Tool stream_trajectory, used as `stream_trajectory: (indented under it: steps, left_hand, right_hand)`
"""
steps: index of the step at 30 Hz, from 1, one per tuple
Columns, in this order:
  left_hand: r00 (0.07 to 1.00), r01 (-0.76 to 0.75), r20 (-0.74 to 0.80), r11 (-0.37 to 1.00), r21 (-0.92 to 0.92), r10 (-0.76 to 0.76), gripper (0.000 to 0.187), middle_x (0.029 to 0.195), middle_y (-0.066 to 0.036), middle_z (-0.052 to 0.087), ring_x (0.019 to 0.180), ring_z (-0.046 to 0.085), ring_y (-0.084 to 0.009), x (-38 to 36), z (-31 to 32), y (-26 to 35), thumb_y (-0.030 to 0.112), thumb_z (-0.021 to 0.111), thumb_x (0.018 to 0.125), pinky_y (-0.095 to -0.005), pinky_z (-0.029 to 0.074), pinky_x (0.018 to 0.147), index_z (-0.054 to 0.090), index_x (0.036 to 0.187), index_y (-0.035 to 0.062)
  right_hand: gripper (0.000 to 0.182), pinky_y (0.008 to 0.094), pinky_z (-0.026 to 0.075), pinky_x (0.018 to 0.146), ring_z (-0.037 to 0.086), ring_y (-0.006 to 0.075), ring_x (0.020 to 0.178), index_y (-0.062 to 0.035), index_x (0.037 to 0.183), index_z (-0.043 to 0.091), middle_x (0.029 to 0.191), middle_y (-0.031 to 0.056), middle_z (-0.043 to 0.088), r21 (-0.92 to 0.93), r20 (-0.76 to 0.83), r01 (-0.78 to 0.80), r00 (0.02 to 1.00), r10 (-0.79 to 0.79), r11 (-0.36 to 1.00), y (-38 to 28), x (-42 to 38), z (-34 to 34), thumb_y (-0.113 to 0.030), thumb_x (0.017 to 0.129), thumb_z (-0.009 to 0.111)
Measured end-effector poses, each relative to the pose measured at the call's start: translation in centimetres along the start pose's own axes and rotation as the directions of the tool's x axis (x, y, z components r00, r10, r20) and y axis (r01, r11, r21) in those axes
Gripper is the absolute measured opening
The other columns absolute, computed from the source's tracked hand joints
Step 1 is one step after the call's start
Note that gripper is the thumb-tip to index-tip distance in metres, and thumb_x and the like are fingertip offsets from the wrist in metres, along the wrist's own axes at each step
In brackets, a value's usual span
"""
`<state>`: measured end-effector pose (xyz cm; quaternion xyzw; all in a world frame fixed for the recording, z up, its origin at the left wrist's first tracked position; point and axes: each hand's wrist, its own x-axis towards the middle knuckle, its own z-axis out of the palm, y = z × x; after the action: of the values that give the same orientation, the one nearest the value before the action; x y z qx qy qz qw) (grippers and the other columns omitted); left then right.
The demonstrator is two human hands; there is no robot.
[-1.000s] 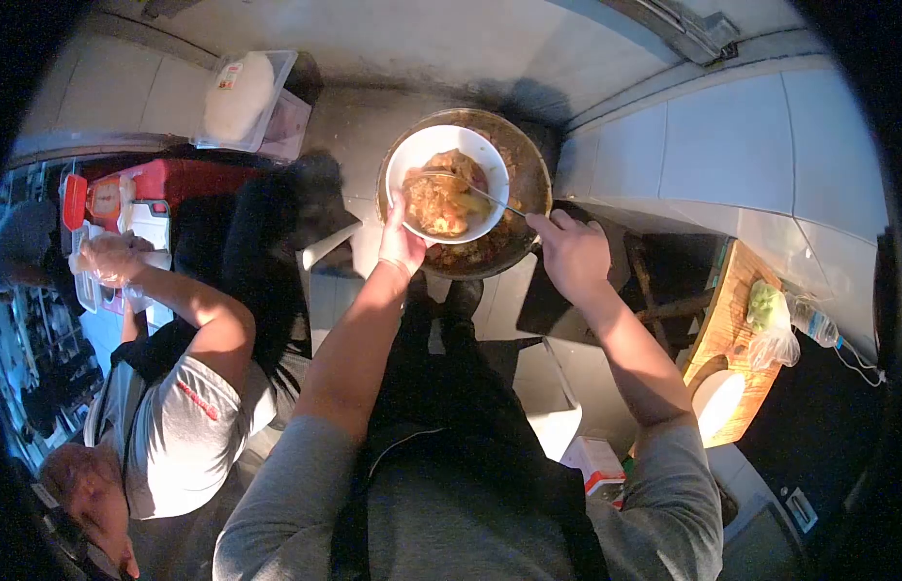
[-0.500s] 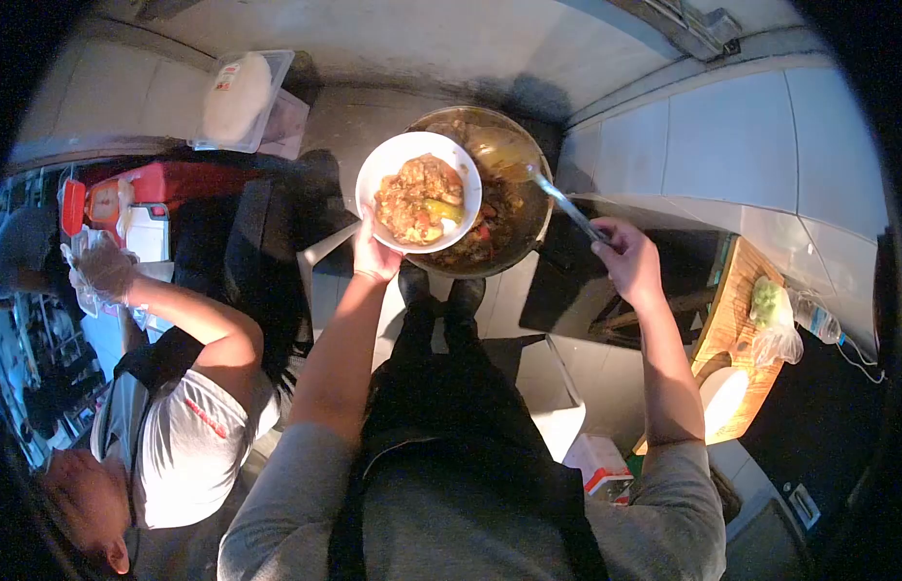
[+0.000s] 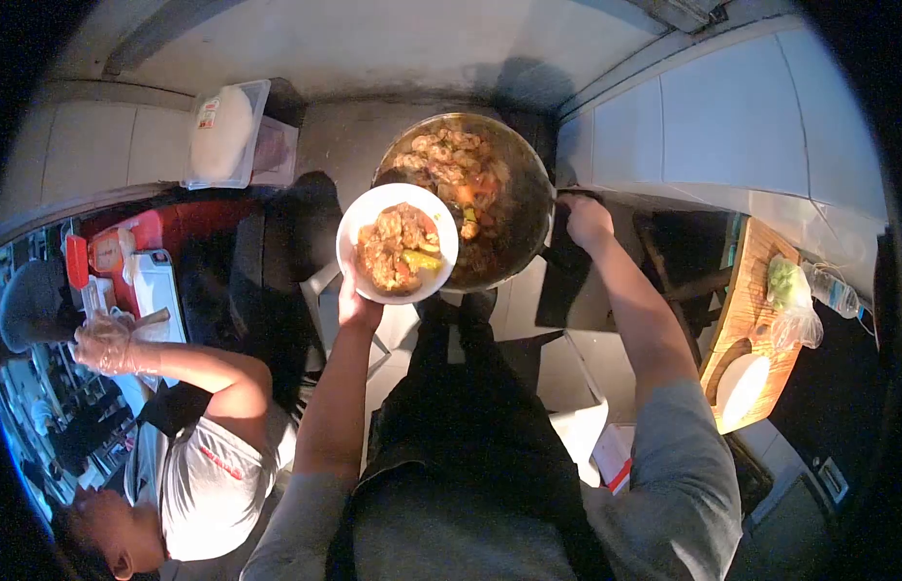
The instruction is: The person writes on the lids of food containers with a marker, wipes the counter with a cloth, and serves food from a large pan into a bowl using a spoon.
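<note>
My left hand point(image 3: 358, 309) holds up a white bowl point(image 3: 363, 215) from below; it is filled with browned meat pieces and some yellow and red vegetable. The bowl hangs over the left rim of a wide dark pan point(image 3: 528, 208) that holds more of the same stew. My right hand point(image 3: 586, 219) sits curled at the pan's right rim, above a dark surface. What its fingers grip is hidden, and no ladle shows.
A co-worker stands at the left with a gloved hand point(image 3: 106, 342) raised near a red box point(image 3: 131, 235). A clear lidded container point(image 3: 226, 131) lies at the back. A wooden board point(image 3: 751, 324) with a bag of greens point(image 3: 786, 288) is on the right.
The bowl has moved left and nearer to me, off the pan's middle. My right hand has drawn in to the pan's right rim, and the ladle it held is out of sight.
</note>
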<state>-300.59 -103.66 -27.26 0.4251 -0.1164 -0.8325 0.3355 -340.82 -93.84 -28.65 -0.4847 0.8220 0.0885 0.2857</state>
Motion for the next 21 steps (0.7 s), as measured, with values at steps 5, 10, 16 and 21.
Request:
stream_trajectory:
  steps: [5, 10, 16, 21]
  left_hand:
    - [0.997, -0.036, 0.071, 0.998, 0.045, 0.032, 0.070, 0.146, -0.014, 0.027, 0.133, 0.030, -0.0330, 0.4, 0.2, 0.0, 0.052, 0.035, 0.093, -0.0493, 0.025, 0.109, 0.017, 0.144, 0.0072]
    - [0.997, 0.009, 0.083, 1.000, -0.026, -0.007, 0.069, 0.146, -0.013, 0.028, 0.132, 0.031, -0.0304, 0.8, 0.3, 0.7, 0.050, 0.038, 0.093, -0.0470, 0.025, 0.109, 0.020, 0.144, 0.0081]
    - [1.000, -0.007, 0.005, 1.000, -0.023, 0.007, 0.067, 0.143, -0.011, 0.033, 0.131, 0.033, -0.0288, 1.5, 0.3, 0.4, 0.048, 0.043, 0.093, -0.0448, 0.026, 0.109, 0.023, 0.142, 0.0082]
    - [1.000, -0.013, 0.020, 0.999, -0.049, 0.014, 0.063, 0.142, -0.009, 0.035, 0.130, 0.034, -0.0280, 2.6, -0.3, 0.0, 0.044, 0.045, 0.093, -0.0447, 0.027, 0.108, 0.025, 0.142, 0.0095]
  right_hand:
    - [0.037, 0.0404, 0.050, 0.082, 0.061, 0.0309, 0.096, -0.0206, 0.114, 0.061, 0.107, 0.0128, 0.063, 0.156, 0.002, -0.007, 1.000, 0.007, 0.988, 0.3, 0.7, 2.1, -0.010, 0.079, 0.052]
    - [0.036, 0.0408, 0.049, 0.080, 0.062, 0.0316, 0.094, -0.0184, 0.110, 0.063, 0.103, 0.0121, 0.065, 0.250, -0.026, 0.024, 1.000, -0.018, 0.968, 0.6, -1.3, 1.5, -0.009, 0.076, 0.057]
    - [0.031, 0.0377, 0.050, 0.074, 0.064, 0.0290, 0.087, -0.0211, 0.107, 0.065, 0.093, 0.0114, 0.067, 0.340, 0.078, -0.038, 0.997, 0.012, 0.940, -0.9, 0.6, 1.9, -0.018, 0.076, 0.064]
    - [0.028, 0.0346, 0.050, 0.066, 0.064, 0.0229, 0.072, -0.0229, 0.102, 0.067, 0.081, 0.0072, 0.067, 0.384, 0.000, 0.012, 1.000, -0.013, 0.923, 1.6, -1.3, 3.5, -0.024, 0.074, 0.069]
